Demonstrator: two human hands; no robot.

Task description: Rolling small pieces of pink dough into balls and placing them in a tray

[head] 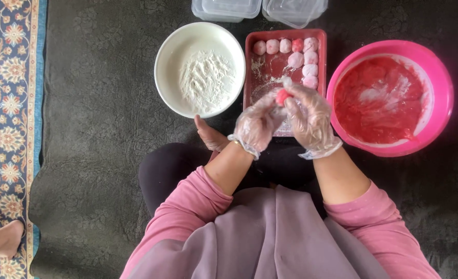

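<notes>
Both my hands wear clear plastic gloves and meet over the near end of a red rectangular tray (250, 62). My left hand (256, 124) and my right hand (311, 120) pinch a small pink-red dough ball (282, 96) between their fingertips. Several flour-dusted pink balls (296, 59) lie in a row along the tray's far edge and down its right side. A white bowl (167, 51) with white flour sits left of the tray. A pink bowl (443, 93) of red paste sits to the right.
Two clear plastic containers (260, 9) stand beyond the tray at the top edge. Everything rests on a dark mat (95, 129); a patterned blue carpet (9, 103) runs along the left. Another person's foot (4, 238) shows at the lower left. My bare foot (211, 137) lies below the white bowl.
</notes>
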